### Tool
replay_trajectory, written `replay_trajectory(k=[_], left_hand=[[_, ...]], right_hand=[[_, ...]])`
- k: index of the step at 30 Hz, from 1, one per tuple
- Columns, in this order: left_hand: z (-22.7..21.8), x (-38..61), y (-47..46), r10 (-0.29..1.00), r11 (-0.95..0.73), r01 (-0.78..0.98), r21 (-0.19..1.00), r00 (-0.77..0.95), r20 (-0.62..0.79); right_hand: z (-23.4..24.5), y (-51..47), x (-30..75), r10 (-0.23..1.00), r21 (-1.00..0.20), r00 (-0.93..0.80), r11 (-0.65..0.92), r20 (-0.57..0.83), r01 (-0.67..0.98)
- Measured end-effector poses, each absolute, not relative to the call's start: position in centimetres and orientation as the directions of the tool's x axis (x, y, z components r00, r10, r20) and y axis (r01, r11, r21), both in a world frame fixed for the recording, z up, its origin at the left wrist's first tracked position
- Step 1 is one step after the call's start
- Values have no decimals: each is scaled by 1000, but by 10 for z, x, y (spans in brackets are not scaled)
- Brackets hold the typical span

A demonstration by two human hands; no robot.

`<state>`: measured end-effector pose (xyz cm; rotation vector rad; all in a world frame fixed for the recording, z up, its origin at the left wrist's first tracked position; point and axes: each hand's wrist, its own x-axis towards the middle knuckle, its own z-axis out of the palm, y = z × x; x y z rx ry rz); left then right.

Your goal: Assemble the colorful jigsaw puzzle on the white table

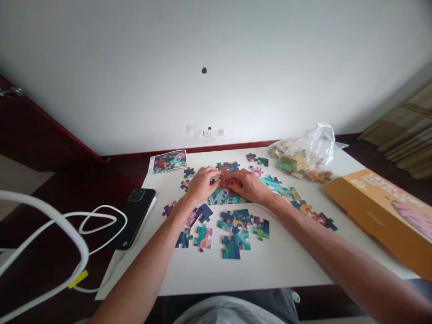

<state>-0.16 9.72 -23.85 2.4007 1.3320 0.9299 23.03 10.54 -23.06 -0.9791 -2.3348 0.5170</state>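
Both hands meet over a partly joined jigsaw section [221, 196] in the middle of the white table. My left hand [203, 184] has its fingers bent and closed at the left edge of a reddish-brown puzzle piece [226, 182]. From the right, my right hand [249, 185] curls its fingers onto the same brown area, covering part of it. Below the hands lie loose pieces, among them a dark blue cluster [235, 220] and a teal and pink piece [203, 237]. Another joined strip [312, 212] runs off to the right.
A picture sheet [169, 162] lies at the back left. Clear bags of pieces [303, 157] sit at the back right, beside an orange puzzle box [381, 216]. A black phone [133, 216] and a white cable [81, 243] are at the left edge.
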Motion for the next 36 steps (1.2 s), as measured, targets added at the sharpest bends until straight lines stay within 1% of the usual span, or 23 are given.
replay_trajectory(k=[4,10,18,22,26,29,33,36], left_hand=[[-241,-2,97,833,-546,686,481,384,398],[-242,-2,96,829,-553,715,429,420,368],[-239,-1,95,849,-525,727,442,408,337],[-238,0,94,847,-527,734,428,409,341],[-239,0,94,848,-524,735,430,402,346],[-240,0,94,842,-530,730,431,395,367],[-240,1,93,812,-578,695,428,441,382],[-240,3,92,809,-585,695,419,456,372]], right_hand=[[-234,107,231,712,-505,-608,691,350,518],[-235,107,233,701,-473,-626,704,343,529],[-231,105,230,702,-457,-635,703,322,546],[-231,106,232,693,-441,-644,713,323,545],[-229,109,238,643,-416,-689,756,333,505],[-229,112,241,627,-425,-705,767,332,481],[-230,113,241,613,-439,-716,773,334,458],[-228,116,247,607,-432,-726,777,323,457]])
